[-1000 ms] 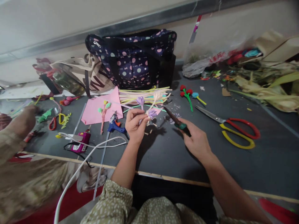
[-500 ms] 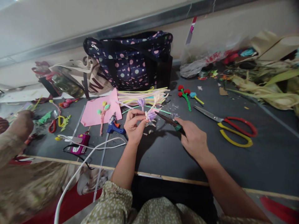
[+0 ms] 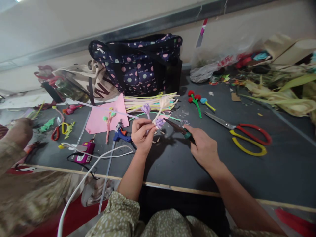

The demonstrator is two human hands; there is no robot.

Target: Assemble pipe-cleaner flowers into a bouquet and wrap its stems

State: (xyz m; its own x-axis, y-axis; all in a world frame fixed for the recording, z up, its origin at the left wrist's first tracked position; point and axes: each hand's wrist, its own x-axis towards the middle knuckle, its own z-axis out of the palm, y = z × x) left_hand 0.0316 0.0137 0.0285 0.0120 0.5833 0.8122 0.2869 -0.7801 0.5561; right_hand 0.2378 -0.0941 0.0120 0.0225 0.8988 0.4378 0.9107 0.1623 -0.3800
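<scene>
My left hand [image 3: 143,134] is closed, fingers pinching the stems of a small pipe-cleaner bunch. In the bunch are an upper purple flower [image 3: 145,108], a cream flower [image 3: 164,102] and a lower purple flower [image 3: 159,123] at my fingertips. A long pale-purple pipe cleaner [image 3: 106,109] sticks out to the left from this hand. My right hand [image 3: 204,146] grips dark long-jawed pliers [image 3: 175,125] with a green handle. Their tips are close beside the lower purple flower; whether they touch it, I cannot tell.
Big red-and-yellow-handled scissors [image 3: 237,128] lie at right. Finished red pompom flowers [image 3: 194,97] sit behind. A blue glue gun [image 3: 121,135], pink paper [image 3: 95,120] and a white cable [image 3: 98,157] are at left. Another person's hand [image 3: 22,131] is at far left.
The long pale-purple pipe cleaner now reaches further left across the pink paper. The upper purple and cream flowers have shifted slightly left as my left hand turns the bunch. The pliers stay nearly still.
</scene>
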